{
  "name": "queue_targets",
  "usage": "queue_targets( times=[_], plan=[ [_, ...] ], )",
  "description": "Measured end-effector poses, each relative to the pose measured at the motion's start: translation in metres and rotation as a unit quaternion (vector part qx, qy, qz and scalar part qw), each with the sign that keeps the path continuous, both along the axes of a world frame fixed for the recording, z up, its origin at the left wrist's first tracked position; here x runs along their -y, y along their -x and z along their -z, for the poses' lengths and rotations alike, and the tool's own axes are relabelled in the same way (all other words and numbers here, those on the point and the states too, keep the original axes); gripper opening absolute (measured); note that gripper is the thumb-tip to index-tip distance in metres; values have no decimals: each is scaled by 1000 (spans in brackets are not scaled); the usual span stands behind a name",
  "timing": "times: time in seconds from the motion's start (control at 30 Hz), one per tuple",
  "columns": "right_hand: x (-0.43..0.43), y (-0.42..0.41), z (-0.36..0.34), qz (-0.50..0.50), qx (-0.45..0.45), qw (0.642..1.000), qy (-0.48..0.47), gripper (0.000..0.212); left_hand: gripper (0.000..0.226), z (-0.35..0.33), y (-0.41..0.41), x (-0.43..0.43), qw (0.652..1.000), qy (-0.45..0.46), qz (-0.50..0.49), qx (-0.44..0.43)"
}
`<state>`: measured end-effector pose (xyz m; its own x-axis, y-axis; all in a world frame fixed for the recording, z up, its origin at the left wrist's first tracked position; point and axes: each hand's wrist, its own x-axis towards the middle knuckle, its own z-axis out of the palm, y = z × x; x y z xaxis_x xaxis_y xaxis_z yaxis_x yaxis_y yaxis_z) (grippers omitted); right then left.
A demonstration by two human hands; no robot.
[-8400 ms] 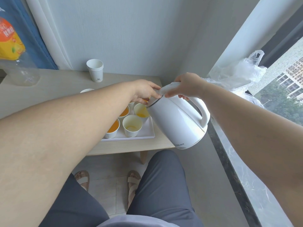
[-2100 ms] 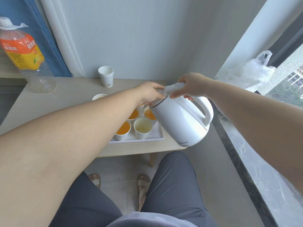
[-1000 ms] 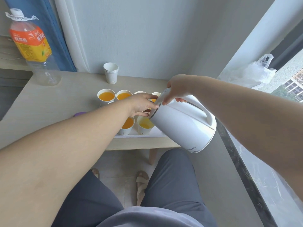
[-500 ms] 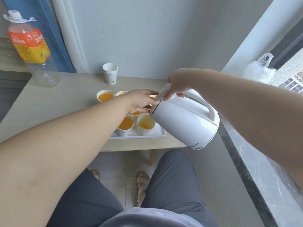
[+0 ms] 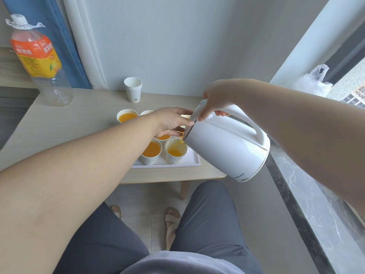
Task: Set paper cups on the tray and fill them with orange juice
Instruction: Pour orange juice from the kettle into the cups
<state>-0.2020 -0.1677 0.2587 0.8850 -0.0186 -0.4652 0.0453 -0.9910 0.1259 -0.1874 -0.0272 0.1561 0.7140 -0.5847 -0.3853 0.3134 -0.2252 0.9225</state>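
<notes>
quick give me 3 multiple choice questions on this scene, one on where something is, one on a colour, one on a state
1. Where is the cup stack?
A on the tray
B on the table behind the tray
C on the sill

2. What colour is the kettle?
A white
B black
C red

3. How is the kettle?
A upright on the table
B tilted, pouring juice into a cup
C lying on the floor

Key:
1 B, it stands on bare table beyond the tray.
2 A, its whole body is white.
3 B, the right hand tips it and juice streams into the near right cup.
</notes>
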Motion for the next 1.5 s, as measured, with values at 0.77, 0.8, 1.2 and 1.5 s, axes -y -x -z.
queue_targets(
  times=[0.77,0.8,1.2,1.5],
  plan=[
    [-4,-2,-9,7,4,1000,9,52,34,-8,3,-2,1000,17,0,1],
    [-4,-2,-9,6,2,1000,10,52,32,-8,3,-2,1000,17,1,2],
    [-8,-1,-13,17,-24,999,30,56,41,-7,4,-1,1000,17,3,0],
    [-11,-3,-16,9,-28,999,46,48,41,-6,5,-1,1000,23,1,3]
  ],
)
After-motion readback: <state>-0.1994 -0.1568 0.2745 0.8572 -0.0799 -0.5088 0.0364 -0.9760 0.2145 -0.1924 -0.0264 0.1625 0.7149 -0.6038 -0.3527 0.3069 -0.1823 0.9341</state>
